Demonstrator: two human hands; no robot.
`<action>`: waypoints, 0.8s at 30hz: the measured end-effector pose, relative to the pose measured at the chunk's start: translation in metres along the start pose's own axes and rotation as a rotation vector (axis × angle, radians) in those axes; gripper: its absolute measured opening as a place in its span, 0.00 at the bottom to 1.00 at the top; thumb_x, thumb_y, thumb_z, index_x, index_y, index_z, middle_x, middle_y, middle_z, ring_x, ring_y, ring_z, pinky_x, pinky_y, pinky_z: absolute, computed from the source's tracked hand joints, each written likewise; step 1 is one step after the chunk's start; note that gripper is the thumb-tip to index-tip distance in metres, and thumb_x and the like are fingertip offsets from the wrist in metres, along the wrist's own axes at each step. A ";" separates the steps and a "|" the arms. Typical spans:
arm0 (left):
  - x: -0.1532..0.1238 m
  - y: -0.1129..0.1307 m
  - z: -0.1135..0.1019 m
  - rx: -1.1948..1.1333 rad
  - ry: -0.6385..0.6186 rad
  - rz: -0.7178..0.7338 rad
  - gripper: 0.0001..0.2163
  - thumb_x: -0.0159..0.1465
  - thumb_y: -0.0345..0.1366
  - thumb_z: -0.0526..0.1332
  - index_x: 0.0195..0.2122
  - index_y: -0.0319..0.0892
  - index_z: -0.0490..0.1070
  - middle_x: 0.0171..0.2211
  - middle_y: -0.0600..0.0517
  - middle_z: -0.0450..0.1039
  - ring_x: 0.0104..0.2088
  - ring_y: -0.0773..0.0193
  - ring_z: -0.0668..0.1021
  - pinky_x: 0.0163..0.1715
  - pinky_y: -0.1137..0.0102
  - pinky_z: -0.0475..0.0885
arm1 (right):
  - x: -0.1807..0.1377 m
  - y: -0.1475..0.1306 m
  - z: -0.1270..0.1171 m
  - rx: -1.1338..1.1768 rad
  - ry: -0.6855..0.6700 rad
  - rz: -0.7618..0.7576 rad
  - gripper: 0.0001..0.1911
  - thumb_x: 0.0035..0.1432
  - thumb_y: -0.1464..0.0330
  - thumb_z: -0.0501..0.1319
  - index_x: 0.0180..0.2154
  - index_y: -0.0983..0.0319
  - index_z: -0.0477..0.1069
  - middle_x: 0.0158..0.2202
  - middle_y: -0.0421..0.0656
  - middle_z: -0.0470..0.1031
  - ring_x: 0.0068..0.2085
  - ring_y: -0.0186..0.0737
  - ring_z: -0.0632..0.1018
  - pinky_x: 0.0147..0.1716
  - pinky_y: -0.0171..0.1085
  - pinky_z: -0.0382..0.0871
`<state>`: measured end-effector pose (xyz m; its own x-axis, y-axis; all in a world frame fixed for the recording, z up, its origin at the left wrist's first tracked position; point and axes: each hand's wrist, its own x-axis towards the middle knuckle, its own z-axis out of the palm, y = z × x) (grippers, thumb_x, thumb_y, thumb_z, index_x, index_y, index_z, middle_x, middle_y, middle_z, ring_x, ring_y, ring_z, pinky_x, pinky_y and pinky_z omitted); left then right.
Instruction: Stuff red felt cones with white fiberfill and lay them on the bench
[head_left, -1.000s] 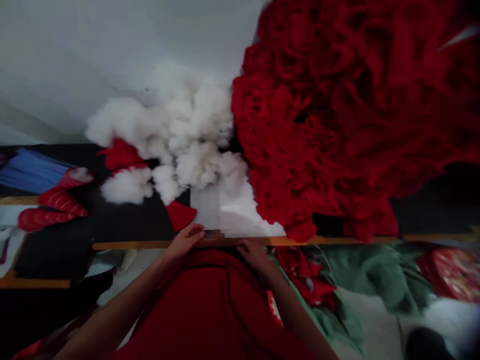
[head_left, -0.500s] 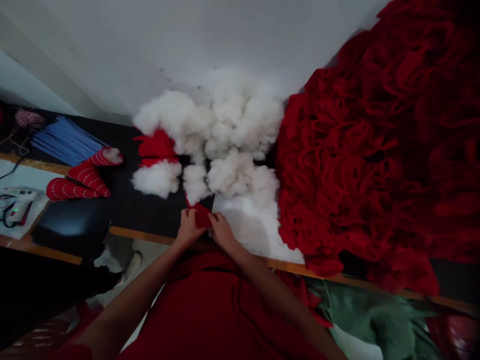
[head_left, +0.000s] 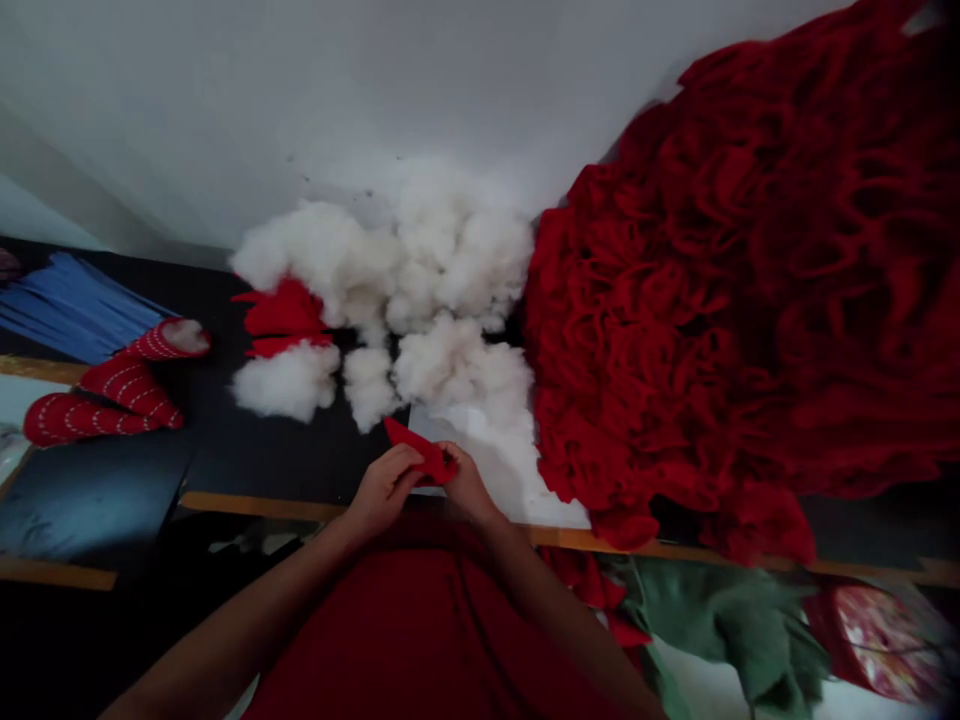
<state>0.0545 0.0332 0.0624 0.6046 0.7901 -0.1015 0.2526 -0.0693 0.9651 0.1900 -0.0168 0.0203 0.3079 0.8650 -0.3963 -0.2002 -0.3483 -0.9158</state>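
Observation:
My left hand [head_left: 382,488] and my right hand [head_left: 466,483] meet at the table's near edge, both pinched on a small red felt piece [head_left: 417,452] that sticks up and to the left between them. Just behind it lies a white sheet [head_left: 495,462], partly under a heap of white stuffing fibre [head_left: 409,290]. More small red felt pieces [head_left: 281,312] lie in the left side of the stuffing. A red cloth [head_left: 420,620] covers my lap.
A big pile of red felt pieces [head_left: 735,300] fills the right of the black-topped table [head_left: 285,455]. Red stockings with white dots [head_left: 105,385] and blue strips [head_left: 71,315] lie at left. Green cloth [head_left: 720,620] hangs below the table edge at right.
My hands rose from the table edge, came together on the red felt piece and lifted it. The view swung left, then settled.

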 end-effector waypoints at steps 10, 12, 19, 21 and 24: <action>0.033 0.002 0.007 -1.003 0.027 -0.377 0.20 0.54 0.49 0.58 0.43 0.42 0.69 0.42 0.46 0.71 0.44 0.57 0.72 0.45 0.62 0.66 | -0.005 -0.048 0.015 0.633 0.047 0.128 0.12 0.45 0.60 0.60 0.33 0.57 0.67 0.34 0.40 0.75 0.35 0.37 0.75 0.38 0.38 0.70; 0.046 0.004 0.009 -1.183 0.004 -0.478 0.15 0.56 0.45 0.58 0.40 0.41 0.70 0.39 0.47 0.73 0.42 0.58 0.74 0.45 0.62 0.67 | -0.005 -0.040 0.017 0.609 -0.087 0.207 0.15 0.45 0.59 0.61 0.35 0.58 0.67 0.33 0.40 0.74 0.34 0.38 0.75 0.36 0.40 0.70; 0.077 0.011 -0.015 -1.442 0.375 -0.579 0.11 0.61 0.38 0.53 0.25 0.40 0.68 0.23 0.53 0.72 0.31 0.63 0.77 0.42 0.60 0.70 | 0.029 0.001 -0.062 -0.390 0.544 -0.213 0.21 0.47 0.66 0.59 0.45 0.61 0.67 0.50 0.50 0.61 0.49 0.44 0.67 0.48 0.46 0.62; 0.076 0.007 -0.017 -1.417 0.360 -0.618 0.11 0.61 0.38 0.52 0.26 0.40 0.69 0.23 0.52 0.72 0.27 0.65 0.76 0.37 0.64 0.72 | 0.048 0.010 -0.082 -0.488 0.616 -0.242 0.21 0.45 0.69 0.58 0.44 0.63 0.68 0.50 0.51 0.61 0.52 0.46 0.64 0.51 0.46 0.58; 0.068 0.002 -0.008 -1.344 0.148 -0.727 0.08 0.60 0.36 0.55 0.29 0.39 0.69 0.25 0.51 0.73 0.25 0.66 0.76 0.29 0.68 0.73 | 0.071 0.014 -0.092 -0.454 0.564 -0.201 0.13 0.47 0.69 0.54 0.36 0.65 0.71 0.37 0.48 0.71 0.42 0.43 0.70 0.47 0.44 0.62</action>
<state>0.0907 0.0917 0.0592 0.5574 0.4659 -0.6872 -0.4465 0.8660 0.2251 0.2952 0.0065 -0.0266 0.7526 0.6535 -0.0807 0.2757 -0.4241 -0.8626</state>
